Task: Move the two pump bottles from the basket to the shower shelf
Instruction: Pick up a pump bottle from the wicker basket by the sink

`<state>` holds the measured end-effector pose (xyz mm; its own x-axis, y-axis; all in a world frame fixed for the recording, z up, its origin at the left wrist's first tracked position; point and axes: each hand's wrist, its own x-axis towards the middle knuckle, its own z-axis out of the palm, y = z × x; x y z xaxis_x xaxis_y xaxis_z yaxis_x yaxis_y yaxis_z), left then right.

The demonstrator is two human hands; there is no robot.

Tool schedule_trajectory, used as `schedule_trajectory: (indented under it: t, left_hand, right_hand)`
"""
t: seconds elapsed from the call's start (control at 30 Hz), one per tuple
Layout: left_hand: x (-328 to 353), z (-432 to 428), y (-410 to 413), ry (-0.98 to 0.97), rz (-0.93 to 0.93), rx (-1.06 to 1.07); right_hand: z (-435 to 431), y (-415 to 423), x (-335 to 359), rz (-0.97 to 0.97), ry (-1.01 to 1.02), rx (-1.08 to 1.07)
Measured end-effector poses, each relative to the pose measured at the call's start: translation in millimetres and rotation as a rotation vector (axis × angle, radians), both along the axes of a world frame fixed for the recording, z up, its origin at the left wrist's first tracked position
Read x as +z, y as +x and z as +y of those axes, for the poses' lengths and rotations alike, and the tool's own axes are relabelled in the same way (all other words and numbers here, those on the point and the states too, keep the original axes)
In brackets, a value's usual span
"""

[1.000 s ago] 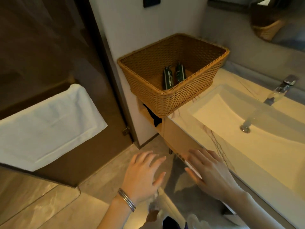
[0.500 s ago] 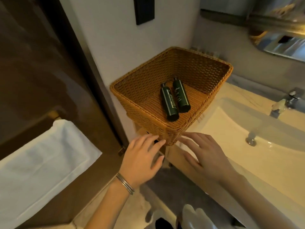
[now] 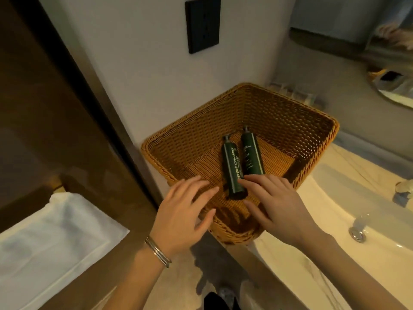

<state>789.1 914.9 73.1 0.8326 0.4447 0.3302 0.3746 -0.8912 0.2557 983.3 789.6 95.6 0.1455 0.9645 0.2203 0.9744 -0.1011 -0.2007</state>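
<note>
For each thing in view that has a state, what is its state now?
Left bottle: lying flat in basket, not held.
Right bottle: lying flat beside it, not held.
Basket: upright, open top.
Left hand: open, empty.
Right hand: open, empty, fingertips at the bottles.
Towel: folded, hanging.

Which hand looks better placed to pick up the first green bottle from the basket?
Probably the right hand: its fingertips already reach the bases of both bottles lying in the basket. The left hand hovers open over bare wicker, farther off.
</note>
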Motion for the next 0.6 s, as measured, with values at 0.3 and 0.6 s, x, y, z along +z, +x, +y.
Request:
schedule_trajectory:
  t: [0.3, 0.6]
  left_hand:
    - [2, 53, 33, -0.015, 0.067, 0.004]
    - [1, 133, 48, -0.061, 0.101, -0.107]
  right_hand:
    - [59, 32, 1, -0.015, -0.069, 0.005]
    - [144, 49, -16, 0.046, -0.25, -0.178]
